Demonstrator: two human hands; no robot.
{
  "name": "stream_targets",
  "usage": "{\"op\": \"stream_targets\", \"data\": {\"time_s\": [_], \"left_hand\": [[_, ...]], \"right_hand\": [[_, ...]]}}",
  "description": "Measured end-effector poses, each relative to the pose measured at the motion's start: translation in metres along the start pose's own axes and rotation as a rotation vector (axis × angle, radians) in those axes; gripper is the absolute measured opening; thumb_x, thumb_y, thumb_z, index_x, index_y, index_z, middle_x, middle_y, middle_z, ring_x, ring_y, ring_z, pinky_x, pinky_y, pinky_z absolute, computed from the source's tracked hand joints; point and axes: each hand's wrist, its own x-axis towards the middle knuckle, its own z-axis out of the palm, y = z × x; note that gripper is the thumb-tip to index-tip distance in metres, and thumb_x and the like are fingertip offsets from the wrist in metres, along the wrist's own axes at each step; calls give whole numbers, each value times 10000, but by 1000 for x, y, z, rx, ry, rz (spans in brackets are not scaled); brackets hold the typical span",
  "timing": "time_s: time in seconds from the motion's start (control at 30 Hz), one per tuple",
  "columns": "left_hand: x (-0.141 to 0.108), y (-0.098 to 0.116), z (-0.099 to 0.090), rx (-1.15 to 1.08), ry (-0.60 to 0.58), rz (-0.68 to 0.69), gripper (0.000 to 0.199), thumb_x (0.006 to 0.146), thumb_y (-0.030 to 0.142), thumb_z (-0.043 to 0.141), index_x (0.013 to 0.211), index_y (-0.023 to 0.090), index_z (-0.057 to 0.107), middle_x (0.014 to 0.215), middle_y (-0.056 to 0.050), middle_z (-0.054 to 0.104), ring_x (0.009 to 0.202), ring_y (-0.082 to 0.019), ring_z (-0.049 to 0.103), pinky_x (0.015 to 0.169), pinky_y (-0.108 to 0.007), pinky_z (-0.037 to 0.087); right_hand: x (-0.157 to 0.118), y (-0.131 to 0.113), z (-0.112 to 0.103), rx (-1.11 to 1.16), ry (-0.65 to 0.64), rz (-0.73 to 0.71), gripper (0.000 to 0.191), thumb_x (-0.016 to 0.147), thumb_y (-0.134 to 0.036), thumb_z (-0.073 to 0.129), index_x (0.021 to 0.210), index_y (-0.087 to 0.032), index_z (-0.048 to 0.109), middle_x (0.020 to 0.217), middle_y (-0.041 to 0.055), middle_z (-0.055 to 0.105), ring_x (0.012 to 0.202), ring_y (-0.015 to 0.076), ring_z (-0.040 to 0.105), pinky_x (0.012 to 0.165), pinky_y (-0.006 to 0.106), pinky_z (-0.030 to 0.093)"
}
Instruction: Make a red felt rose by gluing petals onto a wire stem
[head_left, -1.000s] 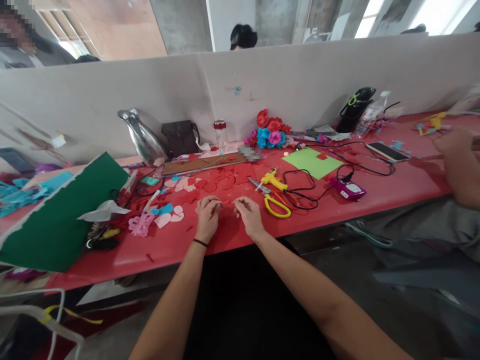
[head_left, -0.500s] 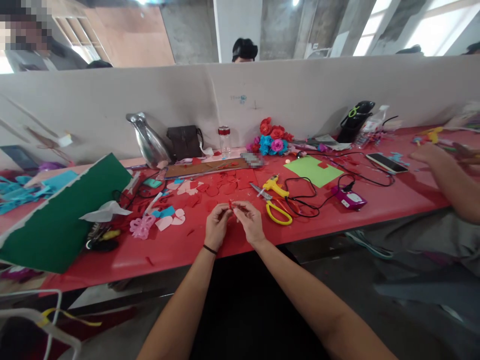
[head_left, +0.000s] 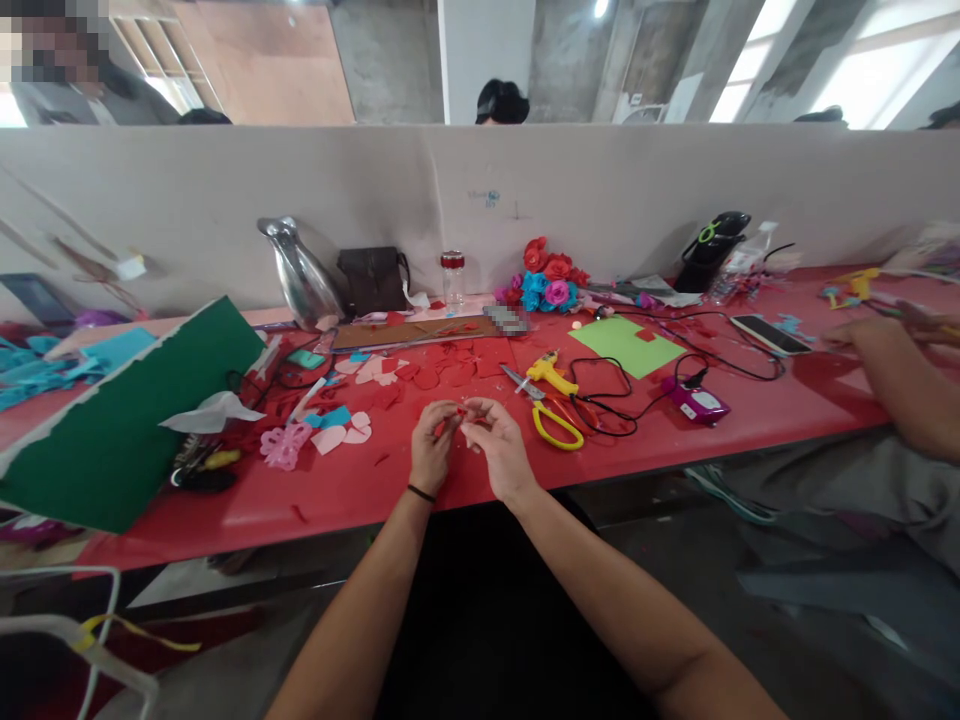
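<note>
My left hand point(head_left: 433, 445) and my right hand point(head_left: 498, 448) meet above the front of the red table, fingertips pinched together. Between them is a small piece of red paper point(head_left: 460, 411), mostly hidden by the fingers. Just right of my right hand lie yellow-handled scissors point(head_left: 556, 426), and behind these a yellow glue gun point(head_left: 553, 373) with a black cord. Red heart-shaped paper cutouts point(head_left: 426, 376) are scattered behind my hands. Pink paper pieces point(head_left: 330, 438) and a pink looped ribbon bow point(head_left: 285, 446) lie to the left.
A green board point(head_left: 142, 420) leans at the left. Along the partition stand a metal jug point(head_left: 300, 270), a brown bag point(head_left: 371, 280), a red-lidded jar point(head_left: 452, 278) and paper flowers point(head_left: 553, 275). Light green paper point(head_left: 628, 345), a purple power socket point(head_left: 699, 402) and a co-worker's arm point(head_left: 900, 375) are at right.
Both hands stay together at the red paper. My right hand has turned slightly, its fingers shifting on the piece. The co-worker's hand at right has moved a little lower.
</note>
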Motion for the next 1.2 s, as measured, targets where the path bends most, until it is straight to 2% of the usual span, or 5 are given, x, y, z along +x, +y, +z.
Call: {"op": "stream_targets", "data": {"time_s": [0.23, 0.4, 0.53, 0.8, 1.2], "left_hand": [[1, -5, 1, -82, 66, -9, 87, 768, 274, 596, 772, 198, 638, 858, -50, 606, 864, -185, 565, 811, -333, 451], [2, -7, 1, -81, 104, -50, 95, 749, 278, 621, 731, 189, 649, 843, -50, 596, 881, -184, 562, 838, -333, 435], [3, -5, 1, -128, 125, -98, 82, 723, 256, 639, 717, 177, 663, 831, -38, 579, 843, -164, 556, 797, -299, 440], [4, 8, 1, -253, 70, -230, 97, 685, 254, 673, 740, 176, 691, 840, -37, 619, 820, -158, 578, 782, -293, 459], [-1, 12, -2, -415, 54, -344, 117, 667, 264, 697, 717, 167, 654, 740, -10, 660, 722, -135, 599, 779, -295, 465]], "right_hand": [[-3, -8, 2, -7, -46, 61, 136, 627, -189, 616, 729, -188, 527, 645, -56, 519, 492, 63, 438, 494, 209, 338], [9, 10, -14, -550, 24, -181, 143, 664, -185, 584, 806, -193, 565, 807, -7, 584, 558, 90, 494, 577, 240, 421], [22, 25, -23, -813, -63, -309, 114, 742, -265, 577, 817, -190, 618, 861, 38, 635, 619, 132, 552, 632, 271, 459], [24, 37, -29, -732, -153, -329, 133, 819, -264, 502, 799, -193, 612, 723, 15, 639, 568, 143, 564, 603, 260, 472], [29, 45, -33, -671, -189, -321, 149, 805, -258, 532, 844, -219, 670, 790, 17, 681, 644, 164, 604, 630, 273, 495]]}}
